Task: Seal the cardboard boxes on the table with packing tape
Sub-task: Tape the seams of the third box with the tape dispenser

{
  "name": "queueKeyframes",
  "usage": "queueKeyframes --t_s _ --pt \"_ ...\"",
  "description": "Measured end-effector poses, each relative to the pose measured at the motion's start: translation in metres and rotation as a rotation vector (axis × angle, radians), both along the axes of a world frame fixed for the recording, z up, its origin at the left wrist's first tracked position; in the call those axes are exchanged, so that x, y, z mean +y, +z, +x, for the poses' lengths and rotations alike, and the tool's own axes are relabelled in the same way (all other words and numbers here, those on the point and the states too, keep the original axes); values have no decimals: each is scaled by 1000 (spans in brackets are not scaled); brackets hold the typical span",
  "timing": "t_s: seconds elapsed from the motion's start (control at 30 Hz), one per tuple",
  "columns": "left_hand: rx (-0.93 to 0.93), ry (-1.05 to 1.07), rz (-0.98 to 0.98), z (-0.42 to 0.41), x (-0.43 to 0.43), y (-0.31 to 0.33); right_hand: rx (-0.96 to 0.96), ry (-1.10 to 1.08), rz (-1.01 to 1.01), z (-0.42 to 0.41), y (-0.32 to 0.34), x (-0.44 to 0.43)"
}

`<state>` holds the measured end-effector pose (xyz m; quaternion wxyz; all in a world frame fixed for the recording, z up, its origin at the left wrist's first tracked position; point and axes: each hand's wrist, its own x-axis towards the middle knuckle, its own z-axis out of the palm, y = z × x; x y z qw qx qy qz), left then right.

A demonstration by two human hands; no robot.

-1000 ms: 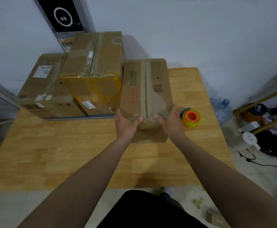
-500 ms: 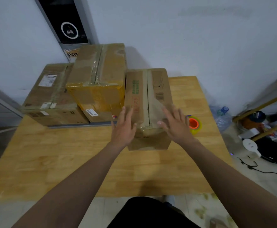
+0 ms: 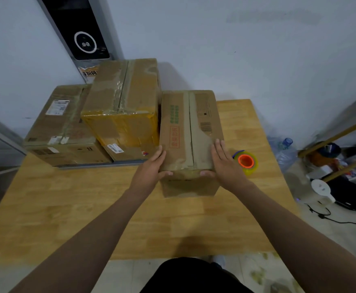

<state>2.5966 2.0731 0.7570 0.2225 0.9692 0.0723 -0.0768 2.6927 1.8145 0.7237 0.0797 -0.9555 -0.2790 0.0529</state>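
Tabletop (image 3: pixel 67 208) against white wall (image 3: pixel 236 49)

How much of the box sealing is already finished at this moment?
Looks done: the tall box carries glossy tape over its top seam. In hand: left hand and right hand grip the near corners of the front box, its seam apparently taped; the tape roll lies beside it. Remaining: the flat labelled box, whose seal I cannot judge.

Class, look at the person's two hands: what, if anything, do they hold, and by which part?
Both hold the nearest cardboard box by its near end: left hand on its left side, right hand on the right, thumbs on the front face.
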Motion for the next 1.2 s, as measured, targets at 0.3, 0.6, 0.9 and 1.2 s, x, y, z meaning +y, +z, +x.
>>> queueKeyframes --t_s 0.3,0.6,0.9,1.2 --pt "-151 98 -112 10 2 3 360 -169 367 -3 -15 -28" --pt "163 36 71 79 -17 19 462 -195 192 72 6 -31" --pt "209 152 41 160 -19 21 481 -190 236 147 6 -19" --pt "103 196 106 224 -10 19 520 -154 260 224 12 2"
